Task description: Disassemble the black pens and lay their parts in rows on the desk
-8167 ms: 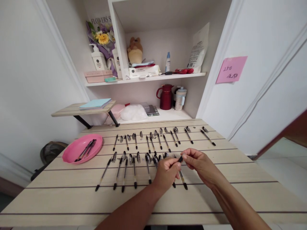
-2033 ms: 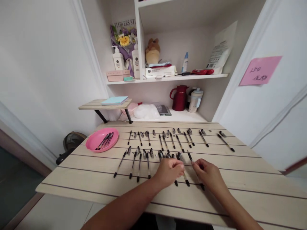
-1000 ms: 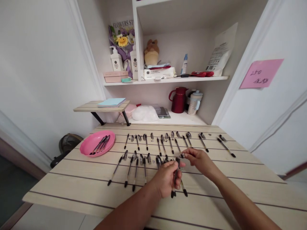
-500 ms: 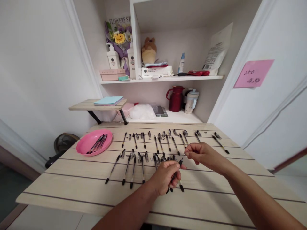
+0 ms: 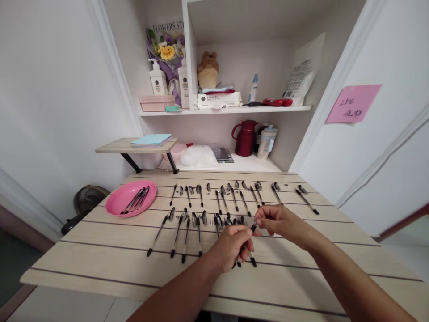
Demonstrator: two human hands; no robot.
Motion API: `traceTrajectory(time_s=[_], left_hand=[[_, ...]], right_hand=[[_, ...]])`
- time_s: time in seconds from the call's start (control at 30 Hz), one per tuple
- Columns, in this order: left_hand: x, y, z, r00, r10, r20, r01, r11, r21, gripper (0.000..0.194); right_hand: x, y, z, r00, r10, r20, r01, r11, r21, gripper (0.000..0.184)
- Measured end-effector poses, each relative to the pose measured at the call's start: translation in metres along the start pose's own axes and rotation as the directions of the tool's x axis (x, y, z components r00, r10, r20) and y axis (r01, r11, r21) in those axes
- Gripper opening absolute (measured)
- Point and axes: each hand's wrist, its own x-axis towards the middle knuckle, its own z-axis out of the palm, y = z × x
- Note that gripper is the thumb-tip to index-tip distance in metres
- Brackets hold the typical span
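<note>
My left hand (image 5: 231, 246) is closed around the black grip of a pen (image 5: 254, 227), whose front end points up and away to the right. At that end, my right hand (image 5: 278, 220) pinches a small silver pen tip, mostly hidden by the fingertips. Two rows of uncapped pens lie around my hands, among them a pen (image 5: 186, 240) to the left and a pen (image 5: 244, 203) farther back. Clear caps with clips, such as the cap (image 5: 204, 218), and tiny silver tips lie beside them. Several pens are partly covered by my left hand.
On the left of the slatted wooden table (image 5: 110, 264) is a pink plate (image 5: 112, 203) with several pens in it. A small raised shelf (image 5: 114, 146) stands behind it. Farther back, a white cabinet holds a red jug (image 5: 245, 138) and a light cup (image 5: 267, 142).
My right hand has moved slightly left and down, bringing the small silver tip onto the front end of the pen. My left hand stays nearly still, gripping the pen.
</note>
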Motion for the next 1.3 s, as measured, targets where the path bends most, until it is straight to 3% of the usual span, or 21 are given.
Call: traceTrajectory(time_s=[0.17,0.27,0.43,0.67,0.87,1.1,1.3], left_hand=[[-0.001,0.000,0.001,1.000,0.003,-0.005,-0.003,0.999,-0.037,0.037],[0.000,-0.002,0.001,1.000,0.011,-0.016,-0.012,0.999,-0.045,0.037],[0.002,-0.004,0.001,0.999,0.032,-0.025,-0.032,0.999,-0.012,0.033],[-0.001,0.001,0.006,0.988,0.100,-0.117,-0.074,0.975,0.211,0.026],[-0.002,0.001,0.006,0.986,0.141,-0.089,-0.122,0.973,0.196,0.026],[-0.001,0.001,0.005,0.985,0.144,-0.091,-0.124,0.973,0.197,0.030],[0.000,0.000,0.004,0.983,0.162,-0.085,-0.142,0.969,0.201,0.031]], right_hand=[[-0.002,0.012,0.013,0.998,0.018,-0.063,-0.001,0.967,0.256,0.025],[-0.002,0.019,0.018,0.997,0.005,-0.082,0.022,0.945,0.328,0.024],[-0.003,0.018,0.020,0.993,0.014,-0.114,0.022,0.952,0.305,0.020],[-0.007,0.008,0.023,0.986,0.004,-0.166,0.042,0.962,0.271,0.016],[-0.010,0.012,0.021,0.982,0.018,-0.187,0.036,0.958,0.286,0.029],[-0.005,0.016,0.027,0.957,-0.012,-0.291,0.105,0.947,0.304,0.022],[-0.004,0.023,0.031,0.970,0.002,-0.243,0.105,0.899,0.424,0.028]])
